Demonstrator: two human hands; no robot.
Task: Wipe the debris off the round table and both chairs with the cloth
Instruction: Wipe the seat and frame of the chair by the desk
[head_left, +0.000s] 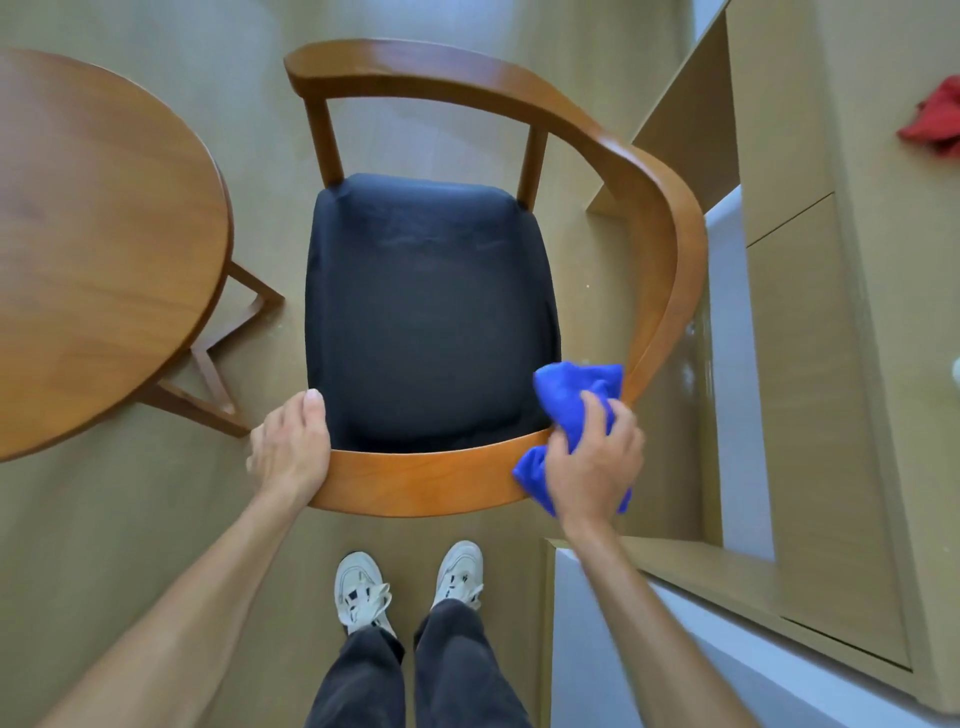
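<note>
No words or labels can be read on anything here.

The chair stands in the middle, seen from above. It has a dark seat and a curved wooden rail that goes round the back and sides. The left hand grips the near end of that rail, with the thumb lying along the inside by the seat. Its fingers curl under the wood and are hidden.

The right hand holds the blue cloth bunched up and presses it on the rail at the near right bend. Part of the cloth sticks out above the fingers and part hangs below the hand. The middle of it is hidden under the hand.

The round surface is on the left, near the chair but not touching it. Its far left side is cut off by the edge of the picture. Some of its wooden legs show below it.

Two white shoes and dark trousers show at the bottom, on the floor.

On the right is a pale cupboard. A red thing lies on top of it, cut off at the edge, and it is hard to tell what it is.
</note>
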